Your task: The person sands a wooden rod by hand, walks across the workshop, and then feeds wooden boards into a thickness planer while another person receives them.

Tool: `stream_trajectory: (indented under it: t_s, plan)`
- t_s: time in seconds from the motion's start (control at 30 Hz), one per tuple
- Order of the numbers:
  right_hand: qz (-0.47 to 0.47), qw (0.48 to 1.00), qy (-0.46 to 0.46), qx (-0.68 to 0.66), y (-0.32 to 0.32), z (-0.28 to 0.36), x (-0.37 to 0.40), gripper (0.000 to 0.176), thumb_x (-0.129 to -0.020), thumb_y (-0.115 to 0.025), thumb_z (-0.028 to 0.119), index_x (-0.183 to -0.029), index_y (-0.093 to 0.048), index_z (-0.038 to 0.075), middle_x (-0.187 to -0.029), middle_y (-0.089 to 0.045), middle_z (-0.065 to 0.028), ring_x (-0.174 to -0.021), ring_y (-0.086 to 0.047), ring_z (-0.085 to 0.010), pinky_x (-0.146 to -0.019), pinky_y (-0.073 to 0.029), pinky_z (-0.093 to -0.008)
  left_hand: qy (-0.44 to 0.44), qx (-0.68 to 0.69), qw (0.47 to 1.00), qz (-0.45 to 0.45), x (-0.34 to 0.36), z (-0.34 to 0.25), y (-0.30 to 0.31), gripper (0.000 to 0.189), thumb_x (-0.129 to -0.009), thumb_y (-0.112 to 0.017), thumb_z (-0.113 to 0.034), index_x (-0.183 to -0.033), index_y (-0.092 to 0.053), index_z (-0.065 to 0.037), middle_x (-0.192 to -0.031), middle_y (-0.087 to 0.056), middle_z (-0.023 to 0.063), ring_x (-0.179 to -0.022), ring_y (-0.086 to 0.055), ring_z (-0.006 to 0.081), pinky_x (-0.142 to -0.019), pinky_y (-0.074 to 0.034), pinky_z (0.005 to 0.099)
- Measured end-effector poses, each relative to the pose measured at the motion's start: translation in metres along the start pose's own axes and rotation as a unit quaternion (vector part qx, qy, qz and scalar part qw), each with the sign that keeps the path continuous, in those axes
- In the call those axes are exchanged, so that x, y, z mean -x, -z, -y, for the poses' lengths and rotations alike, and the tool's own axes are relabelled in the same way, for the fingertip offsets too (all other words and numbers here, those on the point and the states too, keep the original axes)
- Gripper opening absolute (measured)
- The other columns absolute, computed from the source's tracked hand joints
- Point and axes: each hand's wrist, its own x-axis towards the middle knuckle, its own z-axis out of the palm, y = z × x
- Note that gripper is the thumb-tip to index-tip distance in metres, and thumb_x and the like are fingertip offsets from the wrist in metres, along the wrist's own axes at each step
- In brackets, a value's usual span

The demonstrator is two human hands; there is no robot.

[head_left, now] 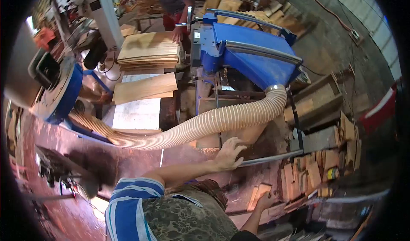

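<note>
Left hand (229,154) empty, fingers loosely spread, near metal rail (275,157); right hand (264,201) gripping wood pieces (257,195), lower frame, right of centre. Step seemingly wood handling; next move calls for steady right grip.

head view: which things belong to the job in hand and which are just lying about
Likely the job: wood pieces at the right hand; bar by the left hand; blue machine; hose.
Probably lying about: scraps; box.
</note>
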Motion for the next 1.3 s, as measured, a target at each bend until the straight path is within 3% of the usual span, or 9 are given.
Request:
stream_trajectory:
  t_s: [0.13, 0.23, 0.33, 0.5, 0.57, 0.7, 0.93, 1.03, 1.3]
  plan:
    - [-0.086, 0.977, 0.186, -0.056, -0.044, -0.031, -0.171, 0.026, -0.088, -0.059, 0.013, -0.106, -0.064, -0.004, -0.101, -0.066, -0.0195, -0.095, -0.063, -0.033, -0.082, -0.05, -0.0414, 0.064, -0.098, 0.993, -0.019, 0.011, 0.005, -0.049, 0.047, -0.076, -0.072, -0.022, -0.119, -0.057, -0.008, -0.126, -0.047, 0.0215, -0.126, -0.039, 0.0442, -0.107, -0.031, 0.0596]
    - [-0.101, 0.932, 0.345, -0.052, -0.056, 0.042, -0.252, 0.026, -0.087, -0.059, 0.015, -0.105, -0.065, -0.002, -0.101, -0.066, -0.0197, -0.097, -0.061, -0.0369, -0.086, -0.048, -0.045, 0.186, -0.212, 0.958, -0.048, 0.026, 0.007, -0.091, 0.046, -0.079, -0.071, -0.025, -0.119, -0.056, -0.009, -0.128, -0.046, 0.0191, -0.127, -0.037, 0.0406, -0.107, -0.031, 0.0552]
    - [0.009, 0.909, 0.413, 0.049, -0.067, 0.082, -0.318, 0.035, -0.087, -0.059, 0.016, -0.118, -0.06, 0.001, -0.116, -0.062, -0.0188, -0.107, -0.053, -0.0392, -0.098, -0.04, -0.0498, 0.258, -0.238, 0.932, -0.091, 0.02, -0.007, -0.111, 0.05, -0.078, -0.071, -0.026, -0.122, -0.055, -0.008, -0.126, -0.047, 0.0223, -0.128, -0.035, 0.046, -0.11, -0.024, 0.0616]
    - [0.103, 0.915, 0.348, 0.178, -0.073, 0.123, -0.359, 0.062, -0.087, -0.061, 0.019, -0.142, -0.038, 0.004, -0.134, -0.05, -0.0212, -0.121, -0.048, -0.0403, -0.102, -0.039, -0.0488, 0.408, -0.386, 0.782, -0.27, 0.007, -0.011, -0.121, 0.059, -0.08, -0.066, -0.023, -0.132, -0.045, -0.005, -0.13, -0.048, 0.0252, -0.125, -0.042, 0.0453, -0.106, -0.034, 0.0562]
    - [0.18, 0.921, 0.259, 0.227, -0.077, 0.132, -0.367, 0.078, -0.086, -0.062, 0.023, -0.152, -0.022, 0.007, -0.139, -0.048, -0.0231, -0.127, -0.047, -0.0418, -0.105, -0.039, -0.0486, 0.487, -0.311, 0.769, -0.274, 0.002, -0.015, -0.118, 0.06, -0.081, -0.066, -0.025, -0.133, -0.045, -0.003, -0.129, -0.051, 0.0242, -0.12, -0.048, 0.0439, -0.102, -0.039, 0.0538]
    - [0.252, 0.9, 0.24, 0.262, -0.067, 0.142, -0.385, 0.071, -0.086, -0.059, 0.021, -0.149, -0.027, 0.013, -0.13, -0.056, -0.0244, -0.119, -0.055, -0.0426, -0.102, -0.041, -0.0524, 0.614, -0.24, 0.724, -0.202, -0.013, -0.014, -0.109, 0.065, -0.082, -0.064, -0.032, -0.136, -0.043, -0.002, -0.126, -0.057, 0.0246, -0.106, -0.062, 0.0426, -0.091, -0.048, 0.0512]
    - [0.322, 0.876, 0.256, 0.253, -0.083, 0.121, -0.421, 0.063, -0.085, -0.06, 0.017, -0.142, -0.037, 0.007, -0.125, -0.057, -0.0296, -0.117, -0.056, -0.0429, -0.098, -0.045, -0.0499, 0.619, -0.206, 0.732, -0.195, -0.016, -0.005, -0.099, 0.046, -0.085, -0.052, -0.029, -0.122, -0.047, -0.002, -0.119, -0.06, 0.0278, -0.103, -0.06, 0.0487, -0.089, -0.047, 0.0561]
    - [0.232, 0.888, 0.288, 0.273, -0.1, 0.105, -0.423, 0.057, -0.088, -0.055, 0.015, -0.142, -0.037, 0.006, -0.119, -0.059, -0.0297, -0.109, -0.06, -0.0436, -0.094, -0.047, -0.0502, 0.641, -0.194, 0.714, -0.204, -0.013, 0.007, -0.099, 0.037, -0.088, -0.046, -0.024, -0.116, -0.051, 0.0, -0.118, -0.06, 0.0284, -0.104, -0.06, 0.0487, -0.091, -0.046, 0.0559]
    - [0.247, 0.896, 0.274, 0.246, -0.107, 0.104, -0.427, 0.054, -0.089, -0.051, 0.014, -0.141, -0.038, 0.005, -0.115, -0.06, -0.0316, -0.105, -0.06, -0.0453, -0.09, -0.048, -0.0529, 0.626, -0.184, 0.722, -0.23, -0.01, 0.009, -0.1, 0.036, -0.09, -0.043, -0.025, -0.113, -0.055, 0.001, -0.113, -0.063, 0.0293, -0.104, -0.062, 0.046, -0.09, -0.047, 0.0547]
